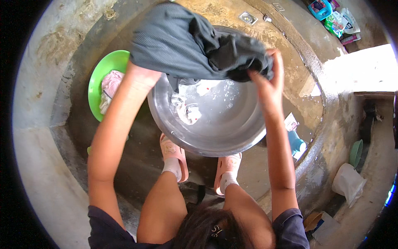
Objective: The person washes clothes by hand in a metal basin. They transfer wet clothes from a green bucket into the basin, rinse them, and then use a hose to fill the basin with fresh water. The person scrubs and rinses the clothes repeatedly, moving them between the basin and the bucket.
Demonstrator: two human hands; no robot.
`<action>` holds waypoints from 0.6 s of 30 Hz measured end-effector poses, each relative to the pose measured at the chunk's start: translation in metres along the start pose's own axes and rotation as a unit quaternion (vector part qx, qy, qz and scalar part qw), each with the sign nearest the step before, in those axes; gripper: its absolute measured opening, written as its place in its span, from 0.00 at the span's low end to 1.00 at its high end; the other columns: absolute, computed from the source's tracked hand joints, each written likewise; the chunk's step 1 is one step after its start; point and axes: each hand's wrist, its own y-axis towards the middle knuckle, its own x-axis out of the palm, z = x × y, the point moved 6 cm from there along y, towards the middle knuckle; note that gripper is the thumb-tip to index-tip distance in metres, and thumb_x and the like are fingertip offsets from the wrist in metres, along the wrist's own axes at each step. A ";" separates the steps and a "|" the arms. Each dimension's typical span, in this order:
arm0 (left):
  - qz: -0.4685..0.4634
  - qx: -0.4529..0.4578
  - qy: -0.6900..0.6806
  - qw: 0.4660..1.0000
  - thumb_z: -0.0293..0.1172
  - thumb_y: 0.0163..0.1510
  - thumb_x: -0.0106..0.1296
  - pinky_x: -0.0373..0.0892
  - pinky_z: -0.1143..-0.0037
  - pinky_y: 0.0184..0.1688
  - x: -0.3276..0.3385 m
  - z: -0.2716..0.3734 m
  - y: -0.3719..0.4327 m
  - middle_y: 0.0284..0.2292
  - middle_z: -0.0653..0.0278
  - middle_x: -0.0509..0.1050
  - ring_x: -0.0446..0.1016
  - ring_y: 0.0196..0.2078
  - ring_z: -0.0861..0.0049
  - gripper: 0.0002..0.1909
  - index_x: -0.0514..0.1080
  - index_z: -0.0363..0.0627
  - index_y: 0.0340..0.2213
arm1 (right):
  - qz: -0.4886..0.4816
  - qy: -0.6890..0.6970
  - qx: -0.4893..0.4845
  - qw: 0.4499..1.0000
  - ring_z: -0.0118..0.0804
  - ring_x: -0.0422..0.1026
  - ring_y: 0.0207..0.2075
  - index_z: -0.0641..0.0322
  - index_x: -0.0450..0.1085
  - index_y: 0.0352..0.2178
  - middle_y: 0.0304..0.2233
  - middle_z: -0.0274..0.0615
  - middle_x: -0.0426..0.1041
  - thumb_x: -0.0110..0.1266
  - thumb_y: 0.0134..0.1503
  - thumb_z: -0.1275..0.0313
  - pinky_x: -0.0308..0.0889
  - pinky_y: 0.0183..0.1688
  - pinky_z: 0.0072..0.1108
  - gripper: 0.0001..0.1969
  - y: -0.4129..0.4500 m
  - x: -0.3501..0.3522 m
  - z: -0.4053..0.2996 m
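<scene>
A dark grey garment [174, 46] of ribbed-looking cloth is stretched between my hands, above a wide metal basin [208, 149]. My left hand [146, 72] goes in under the garment's near edge, and the cloth hides its fingers. At the other end, my right hand [269, 70] grips a bunched part of the same cloth between thumb and fingers. Below them, water stands in the basin. White cloth pieces [186, 113] with dark and red marks lie in it on the left side. The garment covers the basin's far part.
Left of the basin is a green basin [94, 93] holding pink and white clothes [112, 82]. My feet in pink slippers [175, 155] flank the basin's near rim. A blue bottle [297, 144] stands on the right. Detergent packs [337, 23] sit beyond a raised curb [306, 56], near a floor drain [248, 18].
</scene>
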 end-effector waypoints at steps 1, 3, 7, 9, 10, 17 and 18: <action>-0.002 0.006 -0.005 1.000 0.27 0.47 0.44 0.64 0.75 0.43 -0.001 0.013 0.004 0.40 0.60 0.70 0.68 0.39 0.76 0.18 0.65 0.38 0.42 | -0.017 0.023 0.019 0.999 0.28 0.65 0.41 0.61 0.55 0.45 0.41 0.40 0.64 0.50 0.45 0.85 0.62 0.43 0.17 0.24 -0.010 0.008 0.024; 0.000 0.021 -0.013 1.000 0.28 0.48 0.44 0.63 0.75 0.43 -0.006 0.041 0.012 0.40 0.60 0.70 0.68 0.40 0.76 0.18 0.65 0.38 0.43 | -0.042 0.141 0.096 0.984 0.29 0.64 0.42 0.60 0.51 0.48 0.42 0.40 0.62 0.51 0.47 0.84 0.62 0.43 0.18 0.27 -0.028 0.029 0.074; 0.006 0.043 -0.039 0.998 0.30 0.49 0.43 0.63 0.75 0.44 -0.016 0.076 0.022 0.41 0.60 0.70 0.68 0.41 0.77 0.18 0.64 0.38 0.43 | -0.034 0.296 0.288 0.910 0.40 0.63 0.46 0.57 0.45 0.52 0.53 0.51 0.50 0.56 0.49 0.72 0.65 0.42 0.28 0.33 -0.059 0.066 0.111; 0.012 0.053 -0.048 0.997 0.31 0.50 0.43 0.63 0.75 0.45 -0.022 0.091 0.029 0.42 0.60 0.70 0.67 0.42 0.77 0.18 0.64 0.38 0.44 | -0.058 0.270 0.294 0.915 0.41 0.64 0.46 0.56 0.45 0.53 0.54 0.52 0.48 0.54 0.51 0.72 0.67 0.41 0.29 0.32 -0.062 0.066 0.124; 0.017 0.060 -0.050 0.997 0.31 0.50 0.43 0.63 0.75 0.45 -0.026 0.100 0.031 0.42 0.60 0.70 0.67 0.42 0.77 0.18 0.64 0.38 0.44 | -0.052 0.268 0.298 0.915 0.41 0.65 0.46 0.56 0.45 0.53 0.54 0.52 0.48 0.53 0.52 0.72 0.67 0.41 0.29 0.31 -0.065 0.065 0.130; 0.084 0.114 -0.048 0.989 0.35 0.53 0.42 0.62 0.75 0.47 -0.095 0.174 0.036 0.43 0.60 0.69 0.66 0.44 0.77 0.19 0.64 0.38 0.45 | -0.045 0.234 0.318 0.918 0.36 0.69 0.40 0.59 0.50 0.50 0.47 0.46 0.56 0.47 0.54 0.75 0.68 0.38 0.26 0.22 -0.081 0.060 0.148; 0.094 0.119 -0.051 0.987 0.35 0.53 0.42 0.62 0.75 0.47 -0.106 0.181 0.037 0.43 0.60 0.69 0.66 0.45 0.77 0.19 0.63 0.38 0.45 | -0.039 0.217 0.321 0.921 0.36 0.69 0.39 0.59 0.51 0.50 0.46 0.45 0.57 0.46 0.54 0.75 0.68 0.37 0.25 0.22 -0.080 0.055 0.146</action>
